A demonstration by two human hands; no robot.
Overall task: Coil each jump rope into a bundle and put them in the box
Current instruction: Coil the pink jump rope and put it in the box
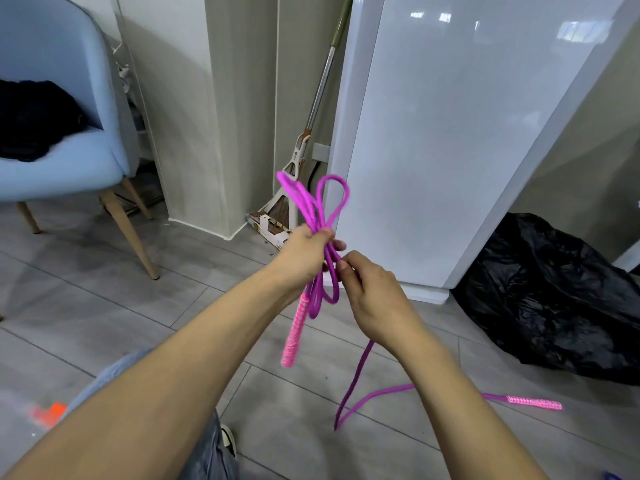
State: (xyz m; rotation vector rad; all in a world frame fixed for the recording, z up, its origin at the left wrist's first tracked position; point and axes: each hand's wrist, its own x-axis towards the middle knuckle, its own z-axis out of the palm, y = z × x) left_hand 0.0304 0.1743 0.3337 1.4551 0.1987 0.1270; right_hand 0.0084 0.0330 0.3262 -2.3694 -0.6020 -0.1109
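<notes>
The purple jump rope [320, 216] is partly coiled: several loops stand up toward 12 o'clock, shorter ones droop below. One pink handle [294, 332] hangs down toward 6 o'clock. The loose tail runs down to the floor, ending at the second pink handle [535, 402], lying at 4 o'clock.

At the upper left of the frame we are seeing a pale blue chair [69, 161] with wooden legs, a black garment [33, 121] lying on its seat. At top centre a mop [313, 116] is leaning in the corner against the grey wall. A black plastic bag [547, 292] is sitting on the floor at right, beside a glossy white cabinet [450, 133].
</notes>
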